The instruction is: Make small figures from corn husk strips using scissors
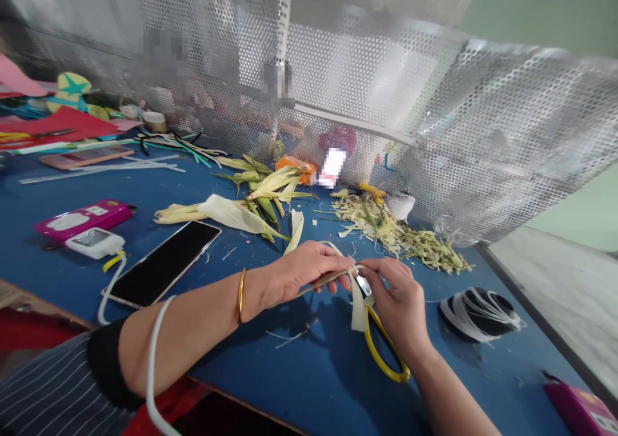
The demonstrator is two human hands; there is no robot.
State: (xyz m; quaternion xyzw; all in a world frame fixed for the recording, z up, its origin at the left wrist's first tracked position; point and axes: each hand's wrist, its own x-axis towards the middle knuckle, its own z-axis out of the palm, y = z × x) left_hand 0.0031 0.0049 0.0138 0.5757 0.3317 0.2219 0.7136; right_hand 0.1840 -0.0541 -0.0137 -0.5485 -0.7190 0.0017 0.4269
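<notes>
My left hand [299,272] is closed in a pinch on a pale leaf strip [358,307] above the blue table [309,371]. My right hand [400,304] meets it from the right. It grips yellow-handled scissors [381,352], whose blades touch the strip near the fingertips. The strip's loose end hangs down between the two hands. A gold bangle sits on my left wrist.
Whole corn husks [251,204] lie behind the hands, with a heap of cut scraps [400,230] to their right. A phone [164,262], a white charger [95,243] and a pink case [84,219] lie left. A spool of white cord [477,313] sits right. A perforated metal screen [483,146] closes the back.
</notes>
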